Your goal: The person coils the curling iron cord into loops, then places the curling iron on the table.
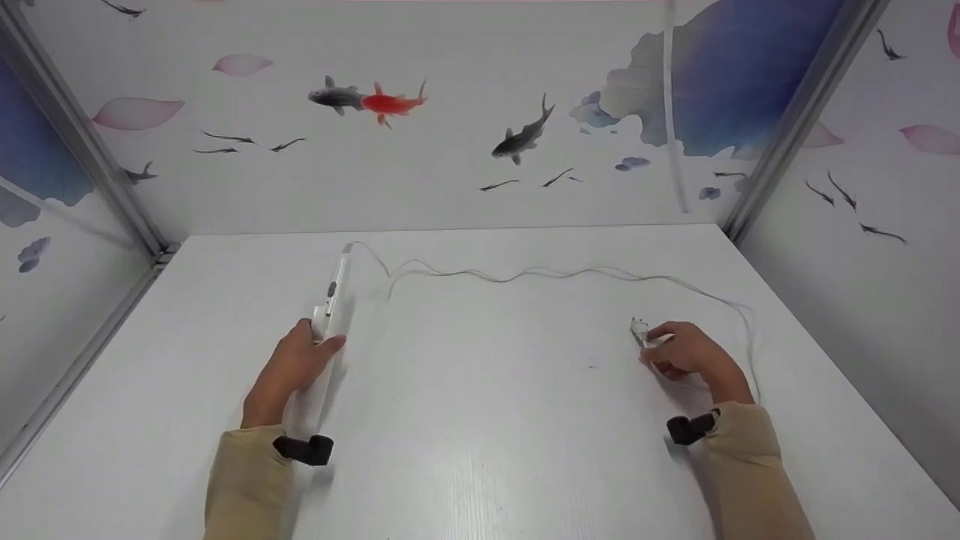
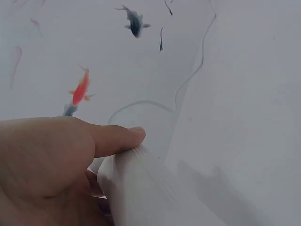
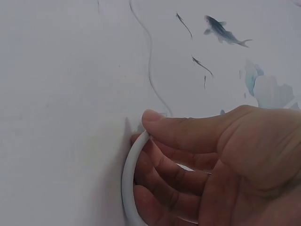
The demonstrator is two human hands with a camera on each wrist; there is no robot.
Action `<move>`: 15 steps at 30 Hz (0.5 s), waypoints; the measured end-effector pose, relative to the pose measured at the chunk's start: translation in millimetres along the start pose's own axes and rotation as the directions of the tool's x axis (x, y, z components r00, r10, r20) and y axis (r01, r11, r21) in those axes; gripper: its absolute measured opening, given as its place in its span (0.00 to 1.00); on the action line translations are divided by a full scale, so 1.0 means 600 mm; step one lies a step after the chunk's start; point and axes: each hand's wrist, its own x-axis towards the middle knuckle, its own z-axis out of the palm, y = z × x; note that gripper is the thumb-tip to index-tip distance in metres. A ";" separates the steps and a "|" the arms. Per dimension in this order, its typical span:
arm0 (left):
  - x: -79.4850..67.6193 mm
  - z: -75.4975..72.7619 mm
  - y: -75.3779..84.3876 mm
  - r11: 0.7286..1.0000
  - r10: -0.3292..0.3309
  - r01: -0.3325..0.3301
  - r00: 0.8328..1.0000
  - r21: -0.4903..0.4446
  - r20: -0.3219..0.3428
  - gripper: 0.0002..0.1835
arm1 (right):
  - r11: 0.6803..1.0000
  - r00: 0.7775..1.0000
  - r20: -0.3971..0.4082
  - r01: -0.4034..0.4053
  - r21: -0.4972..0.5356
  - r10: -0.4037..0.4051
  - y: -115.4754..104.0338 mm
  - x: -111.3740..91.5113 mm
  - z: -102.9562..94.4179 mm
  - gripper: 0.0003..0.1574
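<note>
On the left, a long white hair straightener (image 1: 339, 281) points away, its dark button and small controls facing up and its cord leaving the far end. My left hand (image 1: 296, 360) grips its body, thumb along the near side. In the left wrist view, that thumb presses the ridged white casing (image 2: 150, 183), while the other fingers are mostly hidden behind it. Over to the right, my right hand (image 1: 686, 351) pinches the power plug (image 1: 638, 328) between thumb and fingers, prongs pointing away. The right wrist view has the white cord (image 3: 129, 174) curving down from the fingertips; the plug is mostly hidden there.
A thin wavy stretch of cord (image 1: 510, 277) runs across the back of the white table (image 1: 480, 420) and loops round the right side. Printed panels (image 1: 450, 172) with fish and petals enclose the back and sides, with metal posts (image 1: 802, 120) at the corners.
</note>
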 end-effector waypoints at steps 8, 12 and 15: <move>0.005 0.011 0.043 0.996 0.084 -0.085 0.996 -0.025 -0.040 0.34 | 1.000 1.000 0.000 -0.002 0.013 0.002 0.012 -0.009 -0.001 0.32; 0.009 0.022 0.063 0.990 0.142 -0.143 0.989 -0.014 -0.042 0.31 | 1.000 1.000 0.003 0.002 0.021 -0.002 0.018 -0.017 -0.006 0.32; 0.013 0.032 0.077 0.983 0.181 -0.182 0.982 -0.007 -0.044 0.30 | 0.999 1.000 0.008 -0.007 0.052 0.006 0.021 -0.017 -0.007 0.32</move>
